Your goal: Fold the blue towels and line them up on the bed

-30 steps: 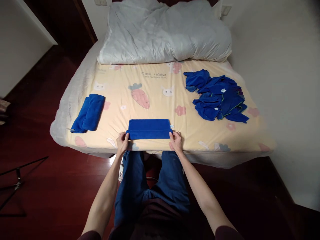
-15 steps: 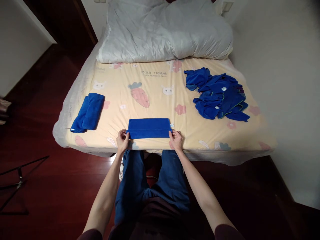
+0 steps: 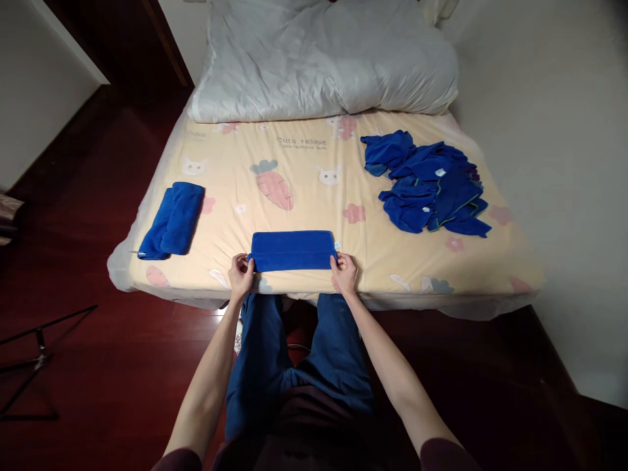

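Note:
A blue towel (image 3: 293, 243) lies flat near the front edge of the bed, its near part folded over into a band. My left hand (image 3: 241, 275) pinches the left end of that fold between thumb and fingers. At the opposite end, my right hand (image 3: 345, 272) grips the fold's right corner in the same way. A small white tag sticks out of the towel just above my right hand. Two folded blue towels (image 3: 182, 219) overlap each other on the left of the bed. On the right is a loose heap of crumpled blue towels (image 3: 426, 180), some with green edging.
The bed (image 3: 304, 186) has a yellow sheet printed with carrots and rabbits. A bundled grey-white quilt (image 3: 324, 62) lies across its far end. Black stand legs (image 3: 39, 360) rest on the dark red floor (image 3: 122, 386) at left. A wall (image 3: 549, 163) rises on the right.
Almost nothing differs. Both hands keep their hold on the towel's fold, and the view has shifted very slightly.

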`<act>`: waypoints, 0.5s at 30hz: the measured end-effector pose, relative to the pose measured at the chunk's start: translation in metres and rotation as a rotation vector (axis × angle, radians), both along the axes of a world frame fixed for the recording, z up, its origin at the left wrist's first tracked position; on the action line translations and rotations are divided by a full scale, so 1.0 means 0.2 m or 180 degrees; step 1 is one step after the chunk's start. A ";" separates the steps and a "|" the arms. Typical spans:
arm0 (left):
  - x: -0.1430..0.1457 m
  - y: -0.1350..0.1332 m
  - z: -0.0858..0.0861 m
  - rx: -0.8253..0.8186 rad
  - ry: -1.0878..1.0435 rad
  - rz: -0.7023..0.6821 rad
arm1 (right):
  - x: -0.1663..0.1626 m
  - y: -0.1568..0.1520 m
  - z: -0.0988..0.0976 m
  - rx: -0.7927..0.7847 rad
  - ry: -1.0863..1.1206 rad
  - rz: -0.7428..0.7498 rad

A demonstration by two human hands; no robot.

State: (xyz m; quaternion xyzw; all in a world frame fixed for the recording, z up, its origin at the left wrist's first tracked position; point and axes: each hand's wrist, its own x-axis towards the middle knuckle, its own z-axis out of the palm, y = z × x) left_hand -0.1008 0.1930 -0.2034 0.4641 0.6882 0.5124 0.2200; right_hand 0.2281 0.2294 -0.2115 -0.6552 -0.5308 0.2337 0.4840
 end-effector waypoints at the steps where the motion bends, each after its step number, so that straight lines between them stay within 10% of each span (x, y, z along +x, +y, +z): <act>1: 0.00 0.00 0.00 0.0008 0.0005 -0.0011 | 0.00 0.00 0.00 -0.0008 0.0025 0.0023; 15: 0.03 0.00 -0.01 0.0675 0.0625 0.0000 | 0.02 0.01 -0.08 0.0906 -0.0828 0.0159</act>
